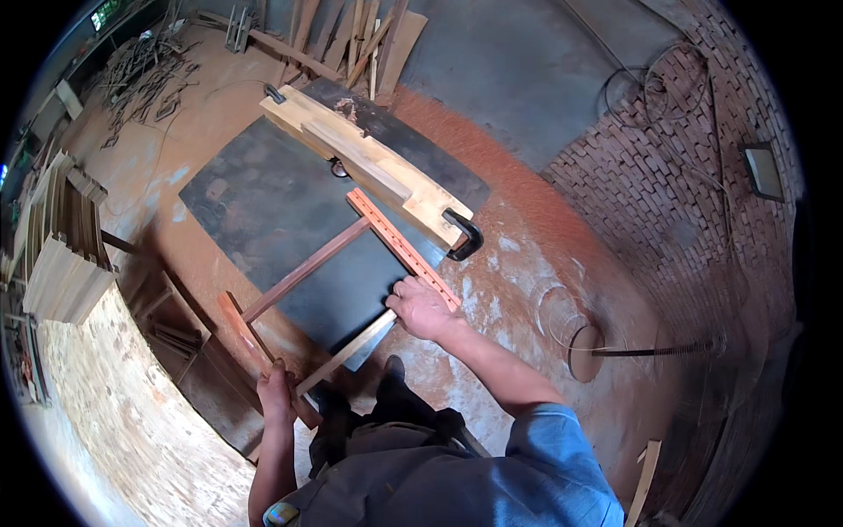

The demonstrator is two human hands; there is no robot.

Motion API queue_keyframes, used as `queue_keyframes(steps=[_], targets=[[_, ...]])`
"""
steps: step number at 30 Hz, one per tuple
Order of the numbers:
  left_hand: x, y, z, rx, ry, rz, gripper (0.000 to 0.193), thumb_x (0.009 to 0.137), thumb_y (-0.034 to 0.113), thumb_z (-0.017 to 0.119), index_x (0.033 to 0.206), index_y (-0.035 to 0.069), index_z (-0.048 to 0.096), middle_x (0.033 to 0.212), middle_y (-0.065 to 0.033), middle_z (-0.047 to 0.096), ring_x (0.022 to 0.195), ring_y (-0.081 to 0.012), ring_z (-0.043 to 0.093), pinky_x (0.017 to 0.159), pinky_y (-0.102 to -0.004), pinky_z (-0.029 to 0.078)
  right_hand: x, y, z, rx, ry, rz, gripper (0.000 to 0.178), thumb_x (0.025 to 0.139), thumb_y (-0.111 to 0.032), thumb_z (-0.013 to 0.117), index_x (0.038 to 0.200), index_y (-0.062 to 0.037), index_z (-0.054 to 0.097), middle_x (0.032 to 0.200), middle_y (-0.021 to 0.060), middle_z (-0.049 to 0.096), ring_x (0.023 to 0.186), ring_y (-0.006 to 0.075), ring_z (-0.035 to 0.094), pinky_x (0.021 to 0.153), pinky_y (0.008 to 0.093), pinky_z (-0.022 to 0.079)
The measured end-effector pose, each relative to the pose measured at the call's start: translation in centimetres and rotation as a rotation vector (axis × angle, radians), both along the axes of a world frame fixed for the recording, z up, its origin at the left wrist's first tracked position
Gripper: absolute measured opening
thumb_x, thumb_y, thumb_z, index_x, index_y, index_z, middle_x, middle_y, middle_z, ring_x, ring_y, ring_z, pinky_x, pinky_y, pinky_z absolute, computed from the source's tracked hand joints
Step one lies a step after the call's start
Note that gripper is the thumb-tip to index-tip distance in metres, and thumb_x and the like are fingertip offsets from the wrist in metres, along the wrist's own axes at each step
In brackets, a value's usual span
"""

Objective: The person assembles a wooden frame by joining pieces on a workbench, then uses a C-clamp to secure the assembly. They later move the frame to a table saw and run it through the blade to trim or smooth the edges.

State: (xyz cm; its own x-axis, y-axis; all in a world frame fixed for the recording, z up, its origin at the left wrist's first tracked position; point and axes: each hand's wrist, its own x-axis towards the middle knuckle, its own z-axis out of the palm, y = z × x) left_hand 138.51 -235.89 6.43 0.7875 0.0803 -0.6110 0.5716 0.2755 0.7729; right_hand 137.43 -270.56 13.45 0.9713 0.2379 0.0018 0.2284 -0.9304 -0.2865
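Observation:
Between my hands is an H-like wooden frame made of two rails joined by two crosspieces. Its far reddish rail has a row of small holes or slots along its face and lies over a dark metal machine table. My left hand is closed around the near rail, beside the end of the pale crosspiece. At that crosspiece's other end, my right hand grips the frame where it meets the far rail. A reddish crosspiece spans the frame farther from me.
A pale wooden fence crosses the table, held by a black clamp; a round metal part shows at its middle. To the left are stacked boards and a plywood sheet. Planks lean behind; sawdust covers the floor.

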Motion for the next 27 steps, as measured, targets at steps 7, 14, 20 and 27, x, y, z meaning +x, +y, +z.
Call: queue_keyframes(steps=[7,14,20,27], targets=[[-1.3,-5.2,-1.0,0.147,0.088,0.082,0.029,0.092,0.031,0.065,0.099,0.006,0.052,0.066,-0.0049,0.055,0.055,-0.016,0.055,0.06,-0.0346,0.055,0.8,-4.2,-2.4,0.396,-0.218,0.051,0.023,0.077,-0.027,0.074,0.074,-0.007,0.064,0.085,0.0045,0.059,0.091,0.0248,0.055,0.079,0.0383,0.046],[-2.9,-8.2,-0.7,0.142,0.111,0.1,0.036,0.095,0.038,0.062,0.106,0.007,0.049,0.069,-0.006,0.056,0.058,-0.0187,0.057,0.057,-0.0359,0.054,4.4,-4.7,-6.0,0.384,-0.348,-0.023,0.035,0.082,-0.032,0.071,0.058,-0.0095,0.061,0.063,0.0053,0.058,0.068,0.0252,0.061,0.068,0.0365,0.05],[-5.0,-8.0,-0.3,-0.082,0.128,0.081,0.055,0.094,0.061,0.051,0.111,0.009,0.049,0.079,-0.0115,0.062,0.064,-0.0271,0.065,0.056,-0.0418,0.057,5.2,-4.1,-5.8,0.391,-0.372,-0.119,0.035,0.081,-0.032,0.072,0.057,-0.0097,0.06,0.06,0.0078,0.06,0.061,0.0275,0.061,0.06,0.0394,0.051],[-5.9,-7.4,-2.3,-0.026,0.183,0.091,0.058,0.094,0.062,0.046,0.112,0.007,0.045,0.072,-0.0155,0.059,0.052,-0.0308,0.061,0.047,-0.0434,0.052,5.8,-3.6,-6.1,0.335,-0.336,-0.108,0.036,0.08,-0.031,0.072,0.055,-0.0104,0.058,0.059,0.0068,0.06,0.061,0.0278,0.061,0.056,0.0407,0.049]])
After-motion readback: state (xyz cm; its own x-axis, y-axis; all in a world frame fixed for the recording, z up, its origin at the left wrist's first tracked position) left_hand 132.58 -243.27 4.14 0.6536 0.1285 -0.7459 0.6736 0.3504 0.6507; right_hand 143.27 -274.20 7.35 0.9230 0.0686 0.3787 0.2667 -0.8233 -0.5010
